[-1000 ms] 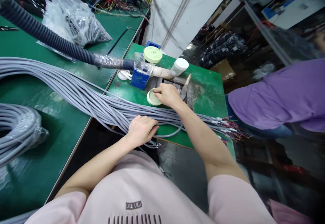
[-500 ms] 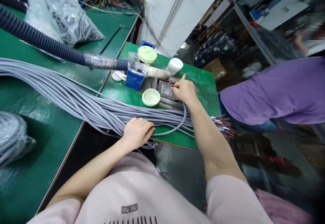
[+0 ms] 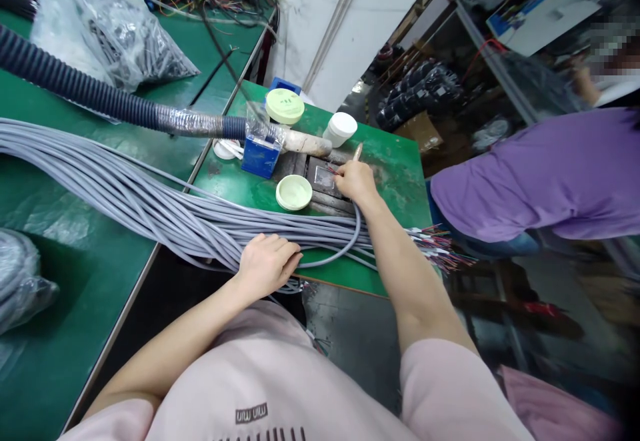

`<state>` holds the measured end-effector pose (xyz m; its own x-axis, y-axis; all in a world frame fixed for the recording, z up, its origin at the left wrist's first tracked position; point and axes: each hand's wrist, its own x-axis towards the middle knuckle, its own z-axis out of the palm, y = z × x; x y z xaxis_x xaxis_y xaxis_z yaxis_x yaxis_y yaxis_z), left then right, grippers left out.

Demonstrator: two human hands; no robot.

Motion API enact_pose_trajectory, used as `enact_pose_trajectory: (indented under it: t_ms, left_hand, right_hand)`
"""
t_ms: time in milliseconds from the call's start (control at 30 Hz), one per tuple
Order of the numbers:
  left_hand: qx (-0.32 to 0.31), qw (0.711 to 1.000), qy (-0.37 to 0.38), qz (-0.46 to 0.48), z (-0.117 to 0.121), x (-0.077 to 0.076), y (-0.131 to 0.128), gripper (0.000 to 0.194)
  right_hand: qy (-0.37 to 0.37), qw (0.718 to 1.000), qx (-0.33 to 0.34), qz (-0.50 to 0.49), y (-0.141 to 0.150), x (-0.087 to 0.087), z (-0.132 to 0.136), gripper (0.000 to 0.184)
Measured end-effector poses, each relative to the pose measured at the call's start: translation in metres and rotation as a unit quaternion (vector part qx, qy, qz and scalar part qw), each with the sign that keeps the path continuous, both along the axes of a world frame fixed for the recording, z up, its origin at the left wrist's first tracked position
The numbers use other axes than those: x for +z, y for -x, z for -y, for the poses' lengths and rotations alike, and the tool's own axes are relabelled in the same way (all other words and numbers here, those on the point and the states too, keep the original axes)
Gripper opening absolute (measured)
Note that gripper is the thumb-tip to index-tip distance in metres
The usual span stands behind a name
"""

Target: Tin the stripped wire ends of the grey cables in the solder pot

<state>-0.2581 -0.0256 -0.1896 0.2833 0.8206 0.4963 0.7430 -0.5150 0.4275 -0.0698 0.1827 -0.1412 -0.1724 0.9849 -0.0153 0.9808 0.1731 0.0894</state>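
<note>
My right hand (image 3: pixel 356 181) pinches the end of a grey cable (image 3: pixel 356 224), whose thin red and dark wires point left from the fingertips. They are above the shiny, silvery square of what looks like a solder pot (image 3: pixel 324 177). From that hand the cable loops down and back toward my left hand (image 3: pixel 267 262), which curls over the near edge of a thick bundle of grey cables (image 3: pixel 200 221). Its fingertips are partly hidden among them. A shallow pale-green tub (image 3: pixel 294 193) stands open left of the pot. Behind my right hand a scraper-like handle (image 3: pixel 358 151) sticks up.
A ribbed dark hose (image 3: pixel 100 87) ends in a pale nozzle beside the pot, propped on a blue box (image 3: pixel 261 155). Behind stand a white jar (image 3: pixel 341 127) and a pale-green lid (image 3: pixel 285 105). Stripped wire ends (image 3: pixel 440 244) overhang the right edge; a person in purple (image 3: pixel 540 174) is close by.
My right hand has carried the wire ends from the pale-green tub rightward to over the silvery pot. My left hand stays on the bundle. The view has shifted slightly.
</note>
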Motion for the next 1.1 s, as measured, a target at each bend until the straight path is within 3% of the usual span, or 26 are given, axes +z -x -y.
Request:
enact_pose_trajectory:
  t_ms: [133,233,367,467,567,667,700,767,833,933,1033,1100]
  left_hand:
    - [-0.002,1.0,0.005,0.01,0.0,0.001,0.0,0.023]
    - [0.004,0.999,0.005,0.039,-0.001,0.003,0.001,0.02]
    - [-0.001,0.997,0.019,0.08,-0.002,0.008,0.004,0.019]
    - [-0.026,0.997,0.036,0.056,-0.002,0.012,0.005,0.021]
    - [-0.035,0.998,0.049,-0.027,0.002,0.015,0.004,0.023]
    - [-0.027,0.991,0.062,-0.114,0.006,0.018,-0.004,0.026]
    - [-0.026,0.988,0.068,-0.139,0.006,0.018,-0.007,0.027]
    - [-0.026,0.98,0.084,-0.181,0.005,0.02,-0.016,0.028]
    - [-0.027,0.971,0.105,-0.211,0.001,0.022,-0.025,0.024]
    - [-0.038,0.965,0.139,-0.219,-0.008,0.03,-0.032,0.018]
    - [-0.095,0.964,0.204,-0.138,-0.014,0.042,-0.029,0.013]
    - [-0.144,0.953,0.261,-0.051,-0.016,0.05,-0.023,0.009]
  right_hand:
    - [-0.009,0.999,-0.002,-0.038,-0.003,0.005,0.002,0.021]
    - [-0.012,0.986,-0.007,-0.164,-0.012,0.019,0.019,0.022]
    - [0.007,0.913,-0.041,-0.405,-0.042,0.05,0.087,0.024]
    - [-0.032,0.884,-0.085,-0.459,-0.08,0.061,0.163,0.029]
    - [-0.008,0.882,-0.208,-0.423,-0.127,0.046,0.233,0.036]
    - [0.117,0.897,-0.325,-0.275,-0.159,0.009,0.282,0.039]
    - [0.142,0.895,-0.342,-0.25,-0.161,-0.004,0.292,0.036]
    - [0.2,0.873,-0.33,-0.297,-0.151,-0.026,0.304,0.035]
    - [0.272,0.826,-0.254,-0.423,-0.124,-0.043,0.307,0.039]
    - [0.37,0.706,-0.158,-0.583,-0.072,-0.054,0.293,0.042]
    - [0.377,0.567,-0.124,-0.722,-0.034,-0.052,0.268,0.05]
    - [0.338,0.488,-0.113,-0.797,-0.022,-0.047,0.25,0.053]
